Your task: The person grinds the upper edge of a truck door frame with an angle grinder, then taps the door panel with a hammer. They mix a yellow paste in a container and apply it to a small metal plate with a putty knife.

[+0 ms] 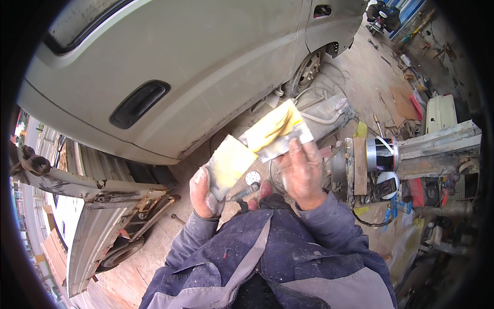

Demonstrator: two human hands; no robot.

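My left hand (204,191) is closed around the lower edge of a flat, pale putty spreader (230,162), smeared with a thin yellowish layer. Held in my right hand (303,174) is a second flat spreader (271,150), greyish-white and carrying a thick mound of yellow putty (275,125). The two spreaders meet or overlap near their facing corners, in front of my chest. Fingers of the right hand reach up to the spreader's lower right edge, and pale dust coats both hands.
A beige van side (221,56) with a black door handle (140,104) fills the upper left. A sander (244,191) lies on the floor by my feet. To the right stand a tin (382,154) and cluttered workbench parts; at left is a detached body panel (90,232).
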